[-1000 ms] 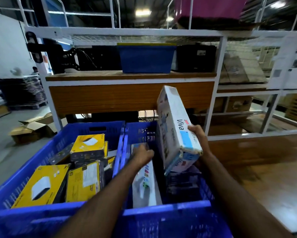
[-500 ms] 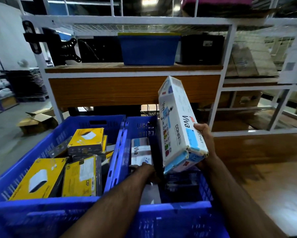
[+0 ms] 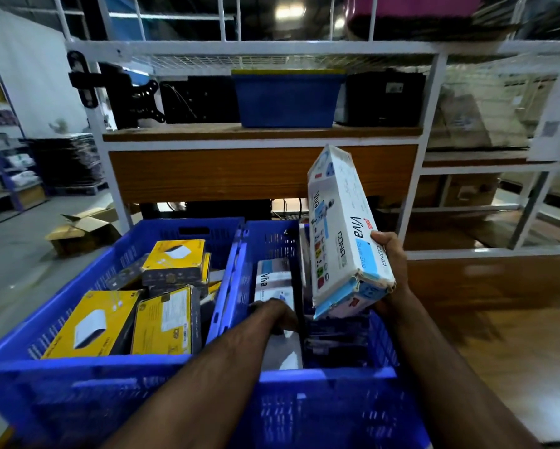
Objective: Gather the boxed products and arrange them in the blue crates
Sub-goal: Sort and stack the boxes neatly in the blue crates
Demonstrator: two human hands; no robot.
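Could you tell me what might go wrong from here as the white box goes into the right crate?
1. The right hand grips the white box only at its lower, already crumpled end, tilted above the right crate; it could tip or slip.
2. The left hand rests on another box inside that crate, so a quick drop might pinch its fingers.

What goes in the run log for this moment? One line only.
right hand: holds Viva box tilted above right crate | left hand: on white box inside | left crate: yellow boxes
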